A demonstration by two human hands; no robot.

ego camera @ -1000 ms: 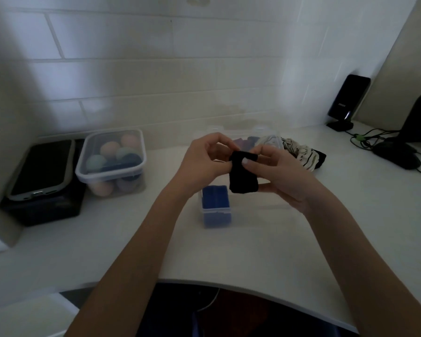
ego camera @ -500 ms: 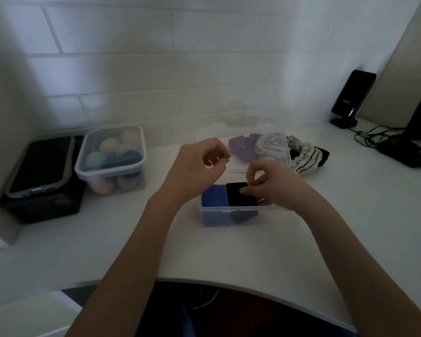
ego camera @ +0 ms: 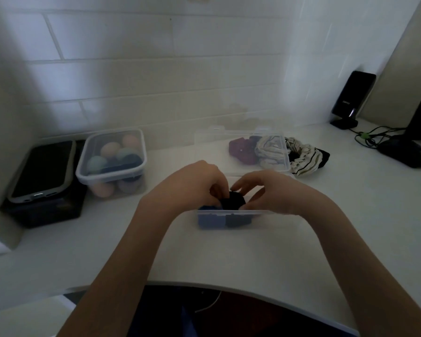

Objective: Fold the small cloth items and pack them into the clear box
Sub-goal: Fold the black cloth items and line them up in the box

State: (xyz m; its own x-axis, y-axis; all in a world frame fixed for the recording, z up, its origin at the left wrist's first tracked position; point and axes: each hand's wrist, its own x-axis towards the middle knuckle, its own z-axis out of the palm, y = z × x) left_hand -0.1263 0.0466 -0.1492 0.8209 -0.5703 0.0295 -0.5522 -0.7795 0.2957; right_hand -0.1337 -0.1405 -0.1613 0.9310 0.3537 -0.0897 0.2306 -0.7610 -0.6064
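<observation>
The clear box (ego camera: pixel 260 218) stands on the white counter in front of me, its lid (ego camera: pixel 212 152) open and lying behind it. A folded blue cloth (ego camera: pixel 209 220) fills the box's left end. Beside it sits a folded black cloth (ego camera: pixel 233 203), its top bulging above the rim. My left hand (ego camera: pixel 192 186) pinches the black cloth's left side with curled fingers. My right hand (ego camera: pixel 270 190) cups it from the right, thumb low and fingers over the top. Behind the lid lie a purple cloth (ego camera: pixel 242 150), a striped cloth (ego camera: pixel 301 159) and a pale one (ego camera: pixel 269 148).
A lidded tub of coloured balls (ego camera: pixel 112 161) stands at the left, next to a dark tray on a black box (ego camera: pixel 41 173). A black speaker (ego camera: pixel 353 98), cables (ego camera: pixel 374 137) and a dark stand base (ego camera: pixel 401 154) occupy the right. The counter's curved front edge (ego camera: pixel 229 287) is near me.
The black cloth went from held in the air down into the box beside the blue one. My left hand, free half a second ago, has come down onto it as well.
</observation>
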